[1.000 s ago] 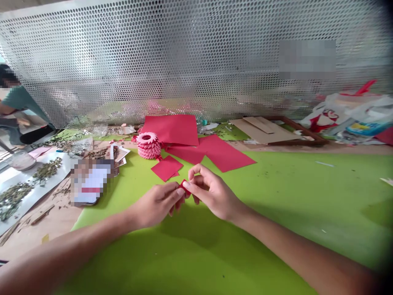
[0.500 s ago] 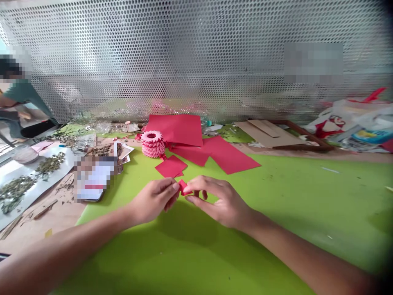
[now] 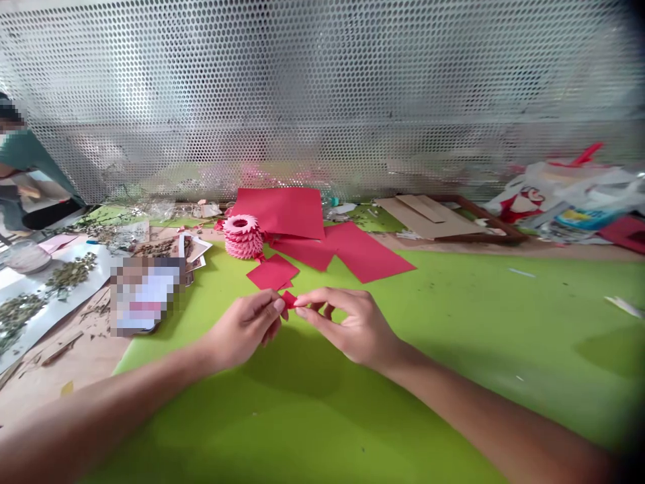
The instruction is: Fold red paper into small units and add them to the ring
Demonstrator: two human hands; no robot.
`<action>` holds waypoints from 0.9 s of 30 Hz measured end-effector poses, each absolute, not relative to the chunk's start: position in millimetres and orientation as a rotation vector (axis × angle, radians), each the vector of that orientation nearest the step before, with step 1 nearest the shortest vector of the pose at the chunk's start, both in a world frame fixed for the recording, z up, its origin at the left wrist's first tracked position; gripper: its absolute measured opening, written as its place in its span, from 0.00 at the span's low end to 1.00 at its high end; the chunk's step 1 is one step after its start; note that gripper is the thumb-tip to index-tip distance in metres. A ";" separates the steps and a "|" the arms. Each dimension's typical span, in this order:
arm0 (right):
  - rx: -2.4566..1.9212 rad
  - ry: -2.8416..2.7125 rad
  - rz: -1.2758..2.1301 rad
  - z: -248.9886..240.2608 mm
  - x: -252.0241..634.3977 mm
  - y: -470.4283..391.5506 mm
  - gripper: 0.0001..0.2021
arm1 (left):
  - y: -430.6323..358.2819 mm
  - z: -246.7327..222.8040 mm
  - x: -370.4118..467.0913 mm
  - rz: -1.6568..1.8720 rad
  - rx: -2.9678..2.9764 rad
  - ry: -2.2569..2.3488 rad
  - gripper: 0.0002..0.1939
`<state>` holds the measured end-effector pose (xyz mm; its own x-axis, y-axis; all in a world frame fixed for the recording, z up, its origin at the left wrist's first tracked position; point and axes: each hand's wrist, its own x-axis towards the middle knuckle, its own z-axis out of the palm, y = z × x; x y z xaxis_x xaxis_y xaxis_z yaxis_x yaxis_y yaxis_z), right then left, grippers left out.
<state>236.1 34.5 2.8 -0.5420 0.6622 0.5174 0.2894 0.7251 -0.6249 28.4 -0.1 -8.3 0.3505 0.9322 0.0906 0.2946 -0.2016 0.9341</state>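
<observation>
Between my two hands is a small folded piece of red paper (image 3: pixel 289 300). The fingers of my left hand (image 3: pixel 248 324) pinch its left side. My right hand (image 3: pixel 355 323) has thumb and forefinger closed on its right edge. Just beyond them lies a small red paper square (image 3: pixel 273 271) on the green mat (image 3: pixel 453 323). Behind that stands a ring-shaped stack of folded pink and red paper (image 3: pixel 242 236). Larger red sheets (image 3: pixel 373 254) lie to its right, one of them (image 3: pixel 282 212) at the back.
A phone (image 3: pixel 151 296) lies at the left beside dried plant bits (image 3: pixel 75 271) on white paper. Cardboard (image 3: pixel 428 216) and plastic bags (image 3: pixel 569 195) are at the back right, before a perforated metal screen (image 3: pixel 302 87). A person (image 3: pixel 30 168) is at the far left.
The view has shifted slightly, so the table things appear farther left. My right thumb and forefinger have come together on the edge of the small red paper.
</observation>
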 end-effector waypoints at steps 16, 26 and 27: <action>-0.904 -2.118 0.759 5.4 229.7 30.8 0.10 | -1.2 -4.8 27.9 0.855 1.796 1.156 0.18; -0.955 -1.964 1.004 -2.2 227.7 35.3 0.08 | 0.0 -4.5 28.9 0.838 1.885 1.205 0.16; -0.940 -1.969 1.012 -2.7 227.7 35.4 0.08 | -0.4 -4.1 29.4 0.839 1.882 1.210 0.16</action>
<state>227.7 35.4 -2.7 -0.4751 0.8395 0.2637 0.2743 0.4260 -0.8621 29.4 -0.4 -4.1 0.3432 0.9299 0.1325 0.4504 -0.2867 0.8456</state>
